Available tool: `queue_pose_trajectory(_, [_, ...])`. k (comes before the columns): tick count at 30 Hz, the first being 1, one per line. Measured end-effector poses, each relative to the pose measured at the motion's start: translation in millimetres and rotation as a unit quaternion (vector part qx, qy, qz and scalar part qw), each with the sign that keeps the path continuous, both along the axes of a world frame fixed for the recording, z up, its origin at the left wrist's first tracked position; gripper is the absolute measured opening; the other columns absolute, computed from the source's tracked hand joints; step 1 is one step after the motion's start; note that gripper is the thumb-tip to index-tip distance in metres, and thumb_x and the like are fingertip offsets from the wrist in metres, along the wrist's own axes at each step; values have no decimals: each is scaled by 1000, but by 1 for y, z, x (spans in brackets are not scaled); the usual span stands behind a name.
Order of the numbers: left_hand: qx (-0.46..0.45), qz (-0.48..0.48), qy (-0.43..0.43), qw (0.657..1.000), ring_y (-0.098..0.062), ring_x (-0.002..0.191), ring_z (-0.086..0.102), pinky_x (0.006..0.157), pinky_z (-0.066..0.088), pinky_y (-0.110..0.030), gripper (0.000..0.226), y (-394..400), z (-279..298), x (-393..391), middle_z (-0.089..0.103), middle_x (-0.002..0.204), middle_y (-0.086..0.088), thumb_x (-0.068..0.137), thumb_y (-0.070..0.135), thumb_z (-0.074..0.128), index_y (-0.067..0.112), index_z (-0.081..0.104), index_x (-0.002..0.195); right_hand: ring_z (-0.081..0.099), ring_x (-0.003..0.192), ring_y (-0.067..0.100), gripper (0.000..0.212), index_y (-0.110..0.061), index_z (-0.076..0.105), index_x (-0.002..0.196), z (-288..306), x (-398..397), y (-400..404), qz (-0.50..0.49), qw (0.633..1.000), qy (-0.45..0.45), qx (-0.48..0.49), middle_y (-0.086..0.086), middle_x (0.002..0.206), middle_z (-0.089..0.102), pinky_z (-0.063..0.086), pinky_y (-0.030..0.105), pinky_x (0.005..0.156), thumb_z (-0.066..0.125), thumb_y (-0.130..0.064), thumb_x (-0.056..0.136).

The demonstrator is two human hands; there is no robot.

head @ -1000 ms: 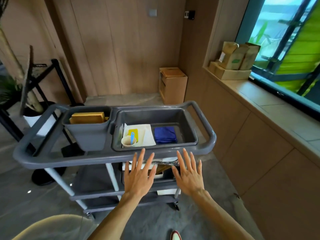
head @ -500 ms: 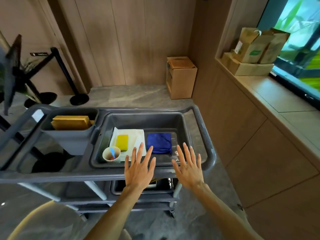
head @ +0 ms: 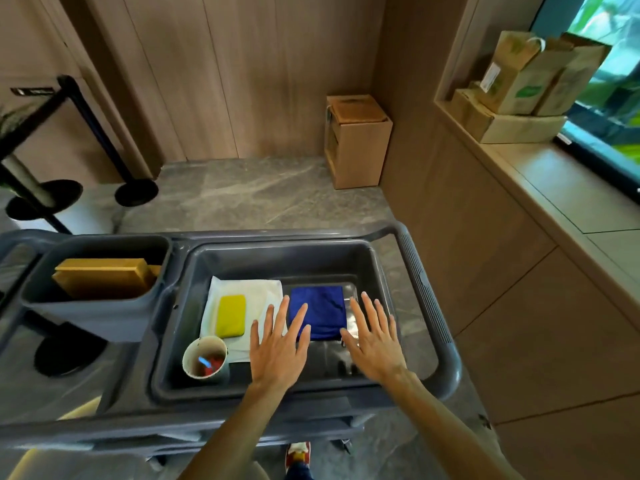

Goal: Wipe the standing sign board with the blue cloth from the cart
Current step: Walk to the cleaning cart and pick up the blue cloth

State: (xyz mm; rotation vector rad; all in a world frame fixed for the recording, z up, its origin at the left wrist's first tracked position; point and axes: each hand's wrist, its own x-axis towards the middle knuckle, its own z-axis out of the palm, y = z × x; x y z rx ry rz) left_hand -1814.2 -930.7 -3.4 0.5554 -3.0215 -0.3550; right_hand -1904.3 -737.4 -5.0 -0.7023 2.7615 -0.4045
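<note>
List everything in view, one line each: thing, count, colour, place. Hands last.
blue cloth: 1, blue, folded, right part of cart tray
sponge: 1, yellow, on white cloth
white cloth: 1, white, left part of tray
paper cup: 1, white, tray's near-left corner
cart: 1, grey, foreground
bin: 1, grey, cart's left side
cardboard box: 1, brown, floor by wall
paper bags: 2, brown, window ledge
left hand: open, over tray
right hand: open, over tray

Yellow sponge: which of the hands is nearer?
Left. The left hand hovers just right of the yellow sponge, over the white cloth's edge. The right hand is beyond the blue cloth, farther right.
</note>
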Motion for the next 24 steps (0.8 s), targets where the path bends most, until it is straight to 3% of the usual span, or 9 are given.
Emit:
queue_pose_trajectory(10, [92, -9, -50, 994, -22, 156, 6, 123, 9, -47, 51, -46, -54, -59, 10, 169, 3, 105, 54, 20, 48, 18, 156, -15, 155, 20, 76, -48, -25, 147, -39, -55, -43, 10, 996, -72, 44, -4, 169, -15, -3, 50, 123, 30, -68, 98])
queue_pose_trajectory(17, [109, -24, -80, 991, -24, 156, 8, 123, 10, -48, 53, -54, -94, -83, 8, 169, 1, 106, 51, 21, 43, 17, 158, -13, 155, 22, 84, -44, -13, 156, -70, -78, -50, 17, 991, -114, 65, -3, 168, -17, -2, 51, 124, 41, -66, 96])
queue_pose_trajectory(24, [119, -35, -88, 988, -29, 154, 13, 123, 11, -48, 51, -61, -118, -110, 15, 168, -3, 105, 48, 39, 37, 36, 154, 0, 155, 28, 80, -42, 6, 158, -96, -103, -53, 24, 993, -106, 45, 5, 168, -4, 16, 49, 126, 52, -60, 95])
